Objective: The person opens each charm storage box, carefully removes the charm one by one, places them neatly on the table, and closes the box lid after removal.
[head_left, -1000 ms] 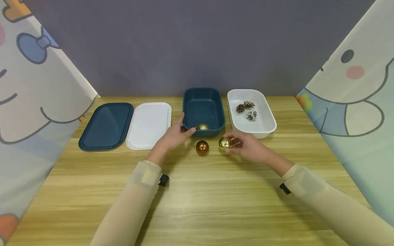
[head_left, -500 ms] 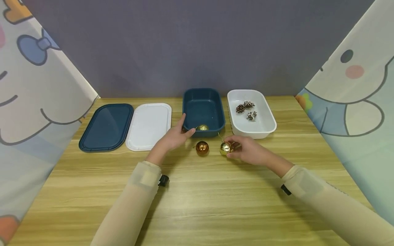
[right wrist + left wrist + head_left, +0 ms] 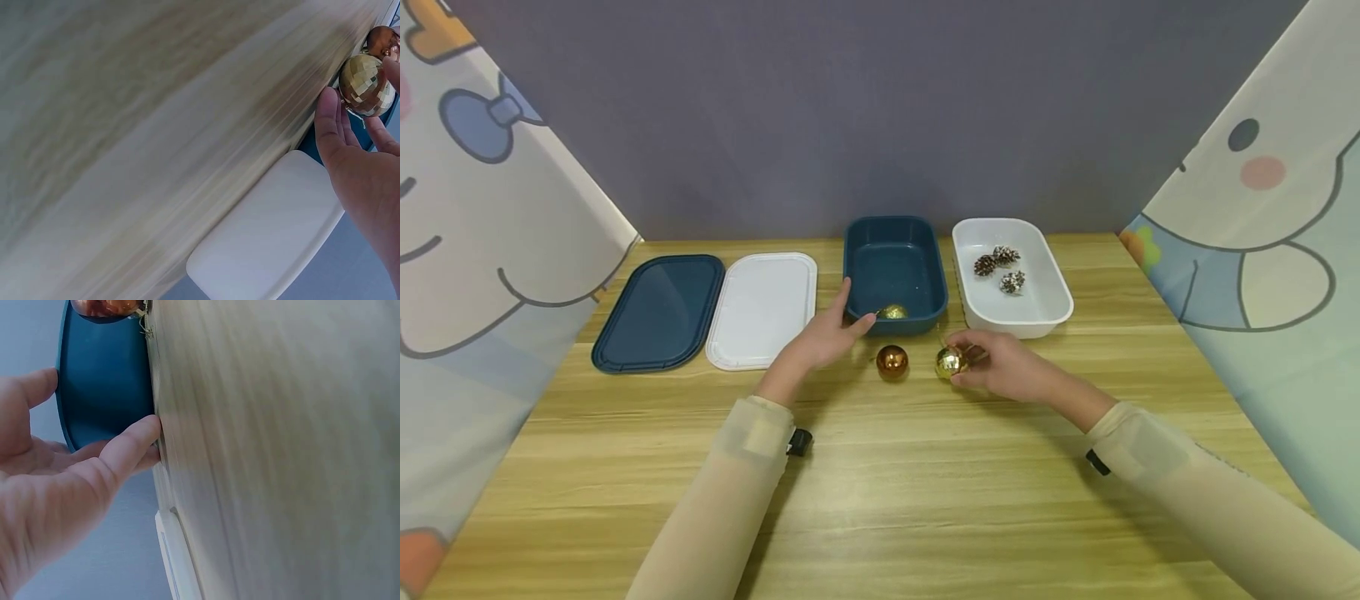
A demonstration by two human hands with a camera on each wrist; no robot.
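Observation:
In the head view my right hand [image 3: 1003, 367] holds a gold mirror-faceted Christmas ball [image 3: 950, 362] between thumb and fingers, low over the table. The right wrist view shows the faceted ball [image 3: 367, 85] at the fingertips. My left hand [image 3: 826, 335] rests at the near left corner of a dark blue bin [image 3: 895, 325]. Its fingers lie fairly straight against the bin's wall, thumb at the rim, as the left wrist view also shows. Inside the bin's near end lies a gold glittery ball [image 3: 892, 312]. A shiny copper-coloured ball [image 3: 892, 362] sits on the table between both hands.
Right of the blue bin stands a white bin [image 3: 1052, 310] with 3 frosted pine cones [image 3: 1005, 257]. To the left lie a dark blue lid [image 3: 660, 312] and a white lid [image 3: 763, 311]. A grey panel [image 3: 880, 108] stands behind the wooden table [image 3: 925, 500].
My right hand has brought the faceted ball slightly nearer the person, and its hanging loop came into view on the way. My left hand stays at the blue bin's corner.

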